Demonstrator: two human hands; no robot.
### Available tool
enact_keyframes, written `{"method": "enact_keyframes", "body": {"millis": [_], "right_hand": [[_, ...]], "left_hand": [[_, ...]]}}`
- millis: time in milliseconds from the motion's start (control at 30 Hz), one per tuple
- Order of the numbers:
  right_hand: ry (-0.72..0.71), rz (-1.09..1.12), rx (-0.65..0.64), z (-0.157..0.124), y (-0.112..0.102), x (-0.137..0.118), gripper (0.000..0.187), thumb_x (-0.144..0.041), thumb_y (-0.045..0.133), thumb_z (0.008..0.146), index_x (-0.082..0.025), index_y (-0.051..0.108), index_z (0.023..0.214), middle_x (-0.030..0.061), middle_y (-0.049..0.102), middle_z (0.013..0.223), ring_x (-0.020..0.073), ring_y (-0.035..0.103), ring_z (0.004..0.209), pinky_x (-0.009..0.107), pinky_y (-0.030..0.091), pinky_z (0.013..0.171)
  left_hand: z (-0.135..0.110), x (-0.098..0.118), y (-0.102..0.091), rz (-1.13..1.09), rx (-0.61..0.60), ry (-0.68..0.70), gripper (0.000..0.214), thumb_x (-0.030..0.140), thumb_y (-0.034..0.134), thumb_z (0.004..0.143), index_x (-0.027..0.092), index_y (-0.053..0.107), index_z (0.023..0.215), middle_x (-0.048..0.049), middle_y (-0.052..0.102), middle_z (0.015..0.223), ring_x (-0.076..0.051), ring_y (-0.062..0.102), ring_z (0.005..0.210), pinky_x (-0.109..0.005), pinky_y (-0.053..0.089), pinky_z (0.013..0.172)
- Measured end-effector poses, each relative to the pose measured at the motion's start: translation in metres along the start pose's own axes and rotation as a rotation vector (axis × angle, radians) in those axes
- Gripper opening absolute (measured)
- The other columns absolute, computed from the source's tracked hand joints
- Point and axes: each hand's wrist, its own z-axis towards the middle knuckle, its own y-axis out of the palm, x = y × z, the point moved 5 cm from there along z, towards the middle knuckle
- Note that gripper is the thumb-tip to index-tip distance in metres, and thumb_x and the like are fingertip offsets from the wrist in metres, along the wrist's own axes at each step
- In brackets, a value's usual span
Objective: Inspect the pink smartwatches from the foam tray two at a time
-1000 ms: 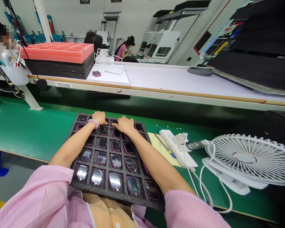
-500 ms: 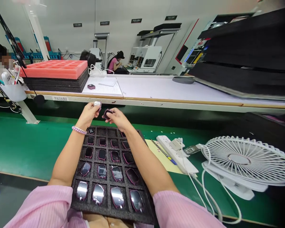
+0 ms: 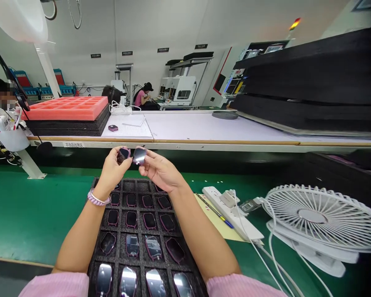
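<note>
Each hand holds a small rounded-square watch case above the far end of a black foam tray. My left hand is closed on a dark purple watch case. Pinched in my right hand is another watch case, its glossy face catching the light. The two cases are side by side, almost touching. Below them, the tray's compartments hold several purple-rimmed watch cases with dark, shiny faces. Two compartments in the far row show bare foam.
A white power strip, pen and yellow paper lie right of the tray, beside a white fan with loose cables. A shelf ahead bears red foam, another case and black stacked trays. Co-workers sit beyond.
Both hands have turned the watch cases, so the right one now shows its shiny face and the left one its dark face. The cases have come closer together. My view has tilted up slightly.
</note>
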Motion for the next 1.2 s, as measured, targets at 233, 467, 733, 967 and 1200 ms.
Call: {"method": "enact_keyframes", "body": {"millis": [233, 467, 733, 967, 1200], "right_hand": [[-0.044, 0.011, -0.017, -0.011, 0.012, -0.006, 0.051, -0.033, 0.095, 0.079, -0.021, 0.071, 0.122, 0.0042, 0.075, 0.099, 0.0109, 0.063, 0.070, 0.022, 0.055, 0.067], [-0.082, 0.070, -0.048, -0.010, 0.018, -0.003, 0.051, -0.035, 0.099, 0.077, -0.019, 0.075, 0.118, 0.0068, 0.076, 0.100, 0.0080, 0.055, 0.064, 0.019, 0.049, 0.061], [-0.029, 0.075, -0.053, -0.012, 0.019, 0.000, 0.046, -0.031, 0.095, 0.080, -0.021, 0.077, 0.121, 0.0042, 0.074, 0.103, 0.0090, 0.059, 0.071, 0.020, 0.054, 0.068], [-0.058, 0.049, -0.050, -0.012, 0.015, -0.001, 0.048, -0.027, 0.090, 0.084, -0.027, 0.070, 0.127, 0.0026, 0.074, 0.104, 0.0102, 0.063, 0.073, 0.021, 0.057, 0.071], [-0.079, 0.038, -0.077, -0.011, 0.015, -0.001, 0.044, -0.026, 0.086, 0.087, -0.027, 0.067, 0.127, 0.0027, 0.074, 0.104, 0.0102, 0.062, 0.072, 0.021, 0.056, 0.069]], "left_hand": [[-0.009, 0.008, 0.000, -0.044, 0.026, -0.010, 0.056, 0.039, 0.074, 0.065, 0.015, 0.062, 0.114, -0.0052, 0.066, 0.102, -0.017, 0.060, 0.090, -0.032, 0.048, 0.086], [-0.012, 0.014, -0.004, 0.015, 0.058, 0.058, 0.050, 0.041, 0.072, 0.069, 0.016, 0.064, 0.111, -0.0050, 0.067, 0.100, -0.017, 0.059, 0.088, -0.030, 0.048, 0.081], [-0.012, 0.005, -0.002, -0.065, 0.042, -0.014, 0.052, 0.035, 0.078, 0.070, 0.017, 0.063, 0.117, -0.0041, 0.067, 0.101, -0.015, 0.061, 0.086, -0.028, 0.050, 0.080], [-0.011, 0.007, -0.001, -0.068, 0.037, 0.073, 0.052, 0.031, 0.077, 0.072, 0.018, 0.061, 0.120, -0.0063, 0.066, 0.110, -0.017, 0.064, 0.096, -0.029, 0.053, 0.088], [-0.013, 0.010, -0.002, 0.012, 0.058, 0.135, 0.045, 0.030, 0.072, 0.074, 0.017, 0.062, 0.116, -0.0052, 0.066, 0.104, -0.015, 0.062, 0.087, -0.027, 0.053, 0.079]]}}
